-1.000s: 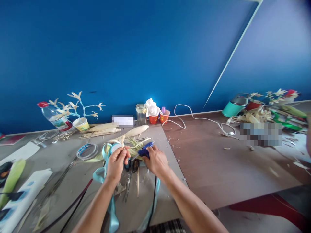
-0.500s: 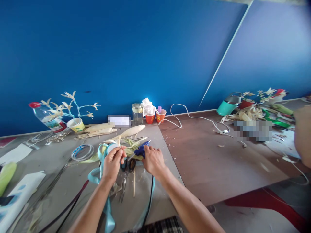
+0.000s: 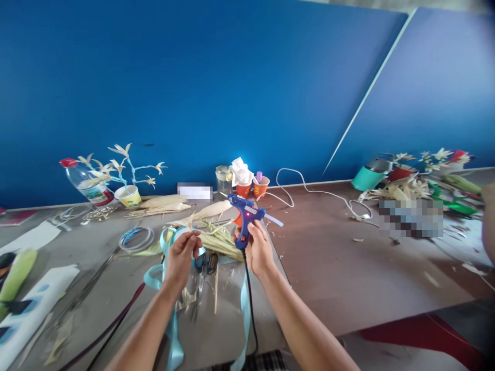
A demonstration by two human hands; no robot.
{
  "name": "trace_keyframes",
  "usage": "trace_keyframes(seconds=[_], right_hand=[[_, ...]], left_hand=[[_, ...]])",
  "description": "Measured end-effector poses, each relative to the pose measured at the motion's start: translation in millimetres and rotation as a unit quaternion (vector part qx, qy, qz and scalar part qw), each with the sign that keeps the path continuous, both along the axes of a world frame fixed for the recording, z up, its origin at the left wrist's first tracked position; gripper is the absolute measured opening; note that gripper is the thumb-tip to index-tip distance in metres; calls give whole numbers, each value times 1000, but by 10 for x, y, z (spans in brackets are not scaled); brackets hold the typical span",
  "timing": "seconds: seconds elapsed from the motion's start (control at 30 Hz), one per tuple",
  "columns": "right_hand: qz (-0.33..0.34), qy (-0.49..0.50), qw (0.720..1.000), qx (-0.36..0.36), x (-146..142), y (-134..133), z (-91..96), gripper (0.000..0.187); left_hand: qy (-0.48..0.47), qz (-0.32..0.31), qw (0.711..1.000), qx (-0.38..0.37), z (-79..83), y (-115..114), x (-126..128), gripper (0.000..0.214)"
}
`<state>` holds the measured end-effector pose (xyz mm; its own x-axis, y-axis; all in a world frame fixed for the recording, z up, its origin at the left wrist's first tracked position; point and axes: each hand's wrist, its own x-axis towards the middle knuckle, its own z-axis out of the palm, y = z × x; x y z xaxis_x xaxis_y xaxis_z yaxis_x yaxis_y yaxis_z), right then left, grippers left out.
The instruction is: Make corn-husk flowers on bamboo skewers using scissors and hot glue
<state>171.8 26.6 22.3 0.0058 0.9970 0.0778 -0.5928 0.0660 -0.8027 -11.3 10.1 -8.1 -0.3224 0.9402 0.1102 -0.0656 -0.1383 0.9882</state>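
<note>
My right hand (image 3: 260, 251) grips a blue hot glue gun (image 3: 247, 219) by its handle, raised with the nozzle pointing up and left. A small red light glows on its body, and a clear glue stick juts out behind. My left hand (image 3: 181, 257) is closed in a pinch on a pale corn husk piece (image 3: 190, 220), whose tip shows above the fingers. Just behind it lies a roll of light-blue ribbon (image 3: 164, 242), partly hidden. Below and between my hands are scissors (image 3: 200, 283) and a thin wooden stick (image 3: 216, 293). Green-white corn husks (image 3: 220, 239) spread behind them.
Husk flowers on blue stems stand in a paper cup (image 3: 127, 197) beside a plastic bottle (image 3: 87, 185). A coil of wire (image 3: 136, 239) and a power strip (image 3: 38, 304) lie left. Red cups (image 3: 261, 186) and a white cable (image 3: 305, 190) sit behind. A person's arm shows far right.
My right hand has lifted the glue gun off the husks and turned it upright, nozzle now up and left. My left hand stays nearly in place, still pinching the husk piece.
</note>
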Motion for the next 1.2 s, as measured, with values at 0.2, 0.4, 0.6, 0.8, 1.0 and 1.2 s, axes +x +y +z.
trace_keyframes(seconds=[0.2,0.4,0.6,0.8,1.0,1.2], right_hand=[[141,50,988,33,-68,-115,13,28],[181,-101,974,91,-103,-197,-2,30],[127,-268,940,169,-81,-251,40,35],[86,-386,891,224,-72,-224,-60,36],[42,-490,834,250,-83,-214,-230,47],[27,-512,817,263,-96,-217,-216,48]], left_hand=[[75,4,997,0,31,-31,21,22],[154,21,988,3,71,-67,30,22],[168,35,985,8,93,-82,35,23],[142,36,989,27,108,-93,47,24],[122,32,992,27,81,-77,53,19],[112,31,993,18,135,-97,81,19]])
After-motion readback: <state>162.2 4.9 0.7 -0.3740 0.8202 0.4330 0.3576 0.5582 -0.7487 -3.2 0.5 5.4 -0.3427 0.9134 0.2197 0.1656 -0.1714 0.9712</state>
